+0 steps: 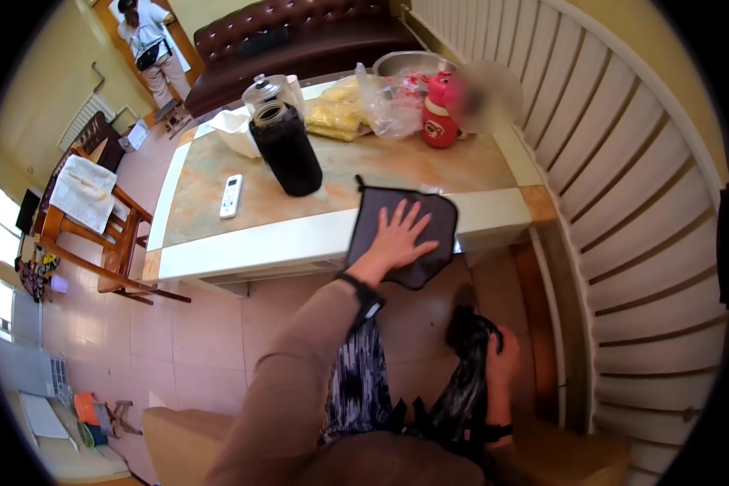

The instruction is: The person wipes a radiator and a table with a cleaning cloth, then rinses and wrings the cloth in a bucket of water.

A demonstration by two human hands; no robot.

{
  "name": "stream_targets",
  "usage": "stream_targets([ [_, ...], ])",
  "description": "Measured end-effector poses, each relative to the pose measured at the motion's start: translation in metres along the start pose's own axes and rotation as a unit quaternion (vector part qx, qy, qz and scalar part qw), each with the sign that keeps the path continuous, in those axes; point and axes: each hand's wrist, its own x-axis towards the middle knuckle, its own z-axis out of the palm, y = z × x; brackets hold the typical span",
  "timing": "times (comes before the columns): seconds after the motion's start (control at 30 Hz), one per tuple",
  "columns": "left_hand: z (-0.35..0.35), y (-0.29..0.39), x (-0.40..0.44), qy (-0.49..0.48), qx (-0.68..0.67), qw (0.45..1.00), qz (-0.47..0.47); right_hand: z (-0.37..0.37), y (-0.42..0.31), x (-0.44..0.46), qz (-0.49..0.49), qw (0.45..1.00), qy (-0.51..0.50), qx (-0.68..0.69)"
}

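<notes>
My left hand (pixel 397 236) lies flat with fingers spread on a dark grey cloth (pixel 437 209) with black edging and a corner loop. The cloth rests on the table's near edge and hangs partly over it. My right hand (pixel 502 356) is low beside my right leg, its fingers curled at a black item (pixel 471 330) with a curved edge; what this is I cannot make out. Beyond the cloth, a large jar in a black cover (pixel 287 154) stands on the table (pixel 348 186). A white remote control (pixel 231 197) lies left of it.
A red bottle (pixel 439 117), yellow plastic packages (pixel 336 109), a glass jar (pixel 269 91), a white container (pixel 235 134) and a metal basin (pixel 413 62) stand farther back. White railing (pixel 640 211) runs along the right. A wooden chair (pixel 113 235) and another person (pixel 150 44) are at left.
</notes>
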Motion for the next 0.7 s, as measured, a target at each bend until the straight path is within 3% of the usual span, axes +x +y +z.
stream_targets([
  [0.13, -0.015, 0.028, 0.081, -0.073, -0.038, 0.996, -0.022, -0.007, -0.004, 0.000, -0.015, 1.000, -0.004, 0.003],
  [0.2, -0.030, 0.034, 0.098, -0.168, -0.095, 0.979, -0.068, -0.007, -0.003, -0.001, -0.022, 1.000, -0.006, 0.011],
  [0.23, -0.035, 0.036, 0.090, -0.100, -0.067, 0.990, -0.077, -0.007, -0.005, -0.002, -0.016, 1.000, -0.003, 0.010],
  [0.3, -0.047, 0.039, 0.060, 0.015, -0.011, 1.000, -0.005, -0.017, -0.007, -0.004, -0.013, 0.999, -0.007, 0.044],
  [0.37, -0.064, 0.049, 0.012, -0.025, -0.080, 0.993, 0.082, -0.020, -0.008, -0.003, -0.003, 0.998, -0.005, 0.061],
  [0.43, -0.071, 0.070, -0.062, -0.063, -0.163, 0.977, 0.124, -0.013, -0.009, 0.003, -0.069, 0.988, 0.068, 0.124],
  [0.5, -0.058, 0.083, -0.121, -0.172, -0.196, 0.948, 0.184, -0.021, -0.039, 0.015, -0.160, 0.977, 0.066, 0.122],
  [0.57, -0.049, 0.102, -0.149, -0.385, -0.114, 0.896, 0.191, -0.018, -0.078, 0.029, -0.236, 0.964, 0.024, 0.116],
  [0.63, -0.016, 0.110, -0.168, -0.382, -0.119, 0.892, 0.209, -0.006, -0.116, 0.040, -0.332, 0.942, 0.010, 0.053],
  [0.7, 0.019, 0.110, -0.164, -0.374, -0.124, 0.891, 0.227, 0.016, -0.143, 0.063, -0.365, 0.931, -0.008, 0.005],
])
